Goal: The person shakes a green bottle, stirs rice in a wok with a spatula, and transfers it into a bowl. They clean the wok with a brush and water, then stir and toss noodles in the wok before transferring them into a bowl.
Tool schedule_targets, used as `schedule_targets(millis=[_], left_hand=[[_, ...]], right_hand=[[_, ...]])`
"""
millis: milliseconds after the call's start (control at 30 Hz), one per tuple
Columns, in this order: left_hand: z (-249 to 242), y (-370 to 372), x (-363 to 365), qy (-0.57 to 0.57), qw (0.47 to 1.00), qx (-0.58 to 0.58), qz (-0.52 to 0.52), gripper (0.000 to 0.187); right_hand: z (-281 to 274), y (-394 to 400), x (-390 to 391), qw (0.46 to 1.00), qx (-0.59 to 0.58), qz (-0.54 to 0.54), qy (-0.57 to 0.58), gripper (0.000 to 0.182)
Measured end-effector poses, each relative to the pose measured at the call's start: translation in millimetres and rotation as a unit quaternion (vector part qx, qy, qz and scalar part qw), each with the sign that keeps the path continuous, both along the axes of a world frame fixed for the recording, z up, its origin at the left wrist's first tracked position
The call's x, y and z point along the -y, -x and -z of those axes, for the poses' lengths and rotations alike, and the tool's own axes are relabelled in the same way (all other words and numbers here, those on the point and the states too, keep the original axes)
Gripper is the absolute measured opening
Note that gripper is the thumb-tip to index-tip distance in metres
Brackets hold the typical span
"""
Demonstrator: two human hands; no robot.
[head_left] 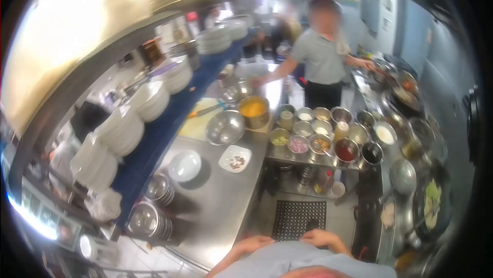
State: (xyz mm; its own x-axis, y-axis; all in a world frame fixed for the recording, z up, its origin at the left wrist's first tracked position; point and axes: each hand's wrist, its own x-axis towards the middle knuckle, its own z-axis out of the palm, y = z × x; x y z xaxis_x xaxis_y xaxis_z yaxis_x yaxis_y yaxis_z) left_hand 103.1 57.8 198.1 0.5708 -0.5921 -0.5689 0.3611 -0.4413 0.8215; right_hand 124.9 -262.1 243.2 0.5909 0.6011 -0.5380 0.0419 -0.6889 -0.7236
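My left hand [256,243] is drawn in close to my waist, against the front of my grey shirt [303,260]. On the other side of the shirt front, my right hand [321,238] is held at the same height. The fingers of both hands look curled in towards the body. Whatever they may grip is hidden by the shirt. Left of my left hand stretches a steel counter [226,201]. On it are a square white plate [236,160] with small brown pieces and a round white bowl [185,166].
Ahead stand several ingredient containers [346,149], with a steel bowl [225,127] and an orange-filled pot [254,111] nearby. A wok [431,206] with green food is at right. Stacked plates [120,129] line the left shelf. A co-worker [321,54] stands beyond.
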Motion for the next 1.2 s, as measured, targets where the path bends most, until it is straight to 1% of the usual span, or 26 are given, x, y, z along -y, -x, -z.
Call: schedule_targets(millis=[33, 100, 133, 167, 200, 233, 333, 367, 400, 433, 467, 567, 600, 633, 667, 733, 767, 833, 867, 900, 967, 1033, 1067, 1100, 1167, 1200], left_hand=[[1.0, -2.8, 6.2, 0.013, 0.999, -0.038, -0.005, 0.049], [-39.1, -16.9, 26.4, 0.037, 0.994, -0.101, 0.03, 0.048], [-58.3, -24.1, 39.0, 0.046, 0.988, -0.136, 0.048, 0.048], [-66.9, -35.9, 52.8, 0.057, 0.987, -0.122, 0.089, 0.047], [-73.4, -43.7, 67.0, 0.068, 0.984, -0.11, 0.126, 0.047], [-77.4, -50.1, 81.8, 0.082, 0.979, -0.098, 0.158, 0.047], [-81.9, -69.1, 141.1, 0.157, 0.949, -0.081, 0.262, 0.046], [-86.2, -71.5, 166.1, 0.188, 0.934, -0.08, 0.294, 0.046], [-89.0, -69.5, 187.2, 0.189, 0.926, -0.111, 0.308, 0.044], [-87.1, -65.5, 208.6, 0.179, 0.923, -0.099, 0.326, 0.043], [-84.2, -60.1, 229.4, 0.169, 0.92, -0.087, 0.342, 0.043], [-88.9, -52.6, 282.6, 0.119, 0.926, -0.093, 0.346, 0.039], [-92.1, -52.1, 296.4, 0.09, 0.932, -0.104, 0.336, 0.037], [-95.2, -50.8, 309.1, 0.061, 0.937, -0.115, 0.325, 0.036], [-97.6, -52.3, 320.1, 0.044, 0.932, -0.051, 0.355, 0.033], [-95.9, -63.4, 351.9, 0.02, 0.905, 0.084, 0.417, 0.028], [-93.7, -64.3, 366.8, 0.014, 0.918, 0.053, 0.393, 0.026], [-89.6, -63.2, 403.8, 0.0, 0.936, -0.014, 0.351, 0.02], [-94.1, -64.0, 422.1, 0.001, 0.933, -0.004, 0.359, 0.021], [-93.5, -64.1, 436.1, 0.066, 0.931, 0.004, 0.358, 0.02], [-92.2, -70.5, 465.1, 0.094, 0.908, 0.138, 0.385, 0.021], [-110.7, -82.4, 500.9, 0.075, 0.872, 0.252, 0.413, 0.021], [-105.1, -94.8, 521.6, 0.116, 0.836, 0.31, 0.437, 0.021], [-94.3, -107.0, 544.7, 0.161, 0.796, 0.367, 0.453, 0.022], [-85.9, -118.5, 597.6, 0.243, 0.746, 0.426, 0.451, 0.026], [-97.3, -115.7, 621.2, 0.246, 0.765, 0.418, 0.424, 0.022]], right_hand=[[3.0, 14.5, 11.3, 0.997, -0.016, 0.068, -0.027, 0.043], [6.4, 50.6, 28.5, 0.974, -0.05, 0.208, -0.082, 0.041], [-8.7, 52.9, 35.7, 0.978, -0.009, 0.196, -0.076, 0.038], [-15.0, 54.9, 45.3, 0.972, -0.046, 0.219, -0.071, 0.038], [-25.8, 55.7, 54.2, 0.941, -0.096, 0.283, -0.158, 0.039], [-35.4, 56.6, 64.6, 0.898, -0.139, 0.339, -0.243, 0.039], [-28.4, 68.7, 102.7, 0.747, -0.113, 0.475, -0.45, 0.042], [-23.0, 78.7, 117.8, 0.698, -0.114, 0.524, -0.476, 0.044], [-14.4, 90.1, 131.6, 0.643, -0.114, 0.568, -0.501, 0.046], [-4.5, 99.7, 147.3, 0.587, -0.112, 0.606, -0.525, 0.049], [10.0, 113.2, 163.0, 0.526, -0.102, 0.639, -0.552, 0.056], [44.9, 161.2, 213.8, 0.279, -0.085, 0.686, -0.667, 0.059], [54.2, 170.9, 231.7, 0.223, -0.071, 0.696, -0.679, 0.062], [37.3, 177.0, 240.9, 0.203, -0.044, 0.707, -0.676, 0.063], [18.6, 178.0, 251.9, 0.183, -0.019, 0.717, -0.672, 0.065], [-20.9, 157.7, 285.8, 0.149, 0.034, 0.712, -0.685, 0.069], [-35.0, 151.2, 301.5, 0.13, 0.056, 0.701, -0.699, 0.07], [-19.4, 144.3, 343.5, 0.109, 0.108, 0.693, -0.705, 0.054], [-0.4, 141.4, 368.3, 0.135, 0.124, 0.701, -0.689, 0.044], [11.7, 143.9, 389.0, 0.158, 0.14, 0.709, -0.673, 0.035], [-41.3, 148.3, 391.8, 0.204, 0.132, 0.804, -0.542, 0.026], [-76.0, 171.5, 399.9, 0.238, 0.117, 0.803, -0.534, 0.021], [-98.3, 180.3, 388.5, 0.21, 0.144, 0.816, -0.519, 0.018], [-98.6, 186.4, 382.3, 0.228, 0.153, 0.821, -0.5, 0.019], [-91.2, 196.9, 358.4, 0.265, 0.162, 0.83, -0.462, 0.02], [-67.1, 191.3, 354.5, 0.305, 0.097, 0.904, -0.284, 0.03]])
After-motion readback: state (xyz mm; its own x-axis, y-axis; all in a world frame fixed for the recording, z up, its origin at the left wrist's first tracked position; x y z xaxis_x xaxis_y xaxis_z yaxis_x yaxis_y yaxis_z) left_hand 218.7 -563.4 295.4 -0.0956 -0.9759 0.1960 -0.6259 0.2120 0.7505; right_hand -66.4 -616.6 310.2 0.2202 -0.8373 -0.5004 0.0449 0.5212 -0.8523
